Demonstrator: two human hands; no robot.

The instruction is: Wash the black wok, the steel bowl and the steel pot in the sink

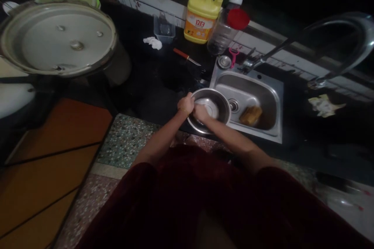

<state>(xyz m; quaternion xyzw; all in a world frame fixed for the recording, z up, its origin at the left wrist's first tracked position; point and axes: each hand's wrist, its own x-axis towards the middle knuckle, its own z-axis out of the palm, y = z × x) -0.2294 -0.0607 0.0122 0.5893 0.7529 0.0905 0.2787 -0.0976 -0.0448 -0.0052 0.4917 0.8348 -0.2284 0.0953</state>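
A round stainless steel bowl (225, 103) is tilted at the left side of the sink (279, 97), overlapping the counter edge. My left hand (186, 103) is closed on the bowl's left rim. Inside the bowl, against its left wall, my right hand (200, 113) is curled shut; whatever its fingers hold is hidden. Something pale shows on the bowl's bottom beside that hand, too blurred to name. In the sink basin lies a yellow-brown block, perhaps a sponge (251, 115), to the right of the drain (233, 105).
On the dark counter (146, 81) lie a red-handled knife (187, 56), a crumpled tissue (152, 42) and a clear plastic box (164, 28). Behind stand a yellow detergent jug (200, 17) and a red-lidded jar (217, 33). A faucet (347, 23) arches at right; a large pot (67, 39) stands left.
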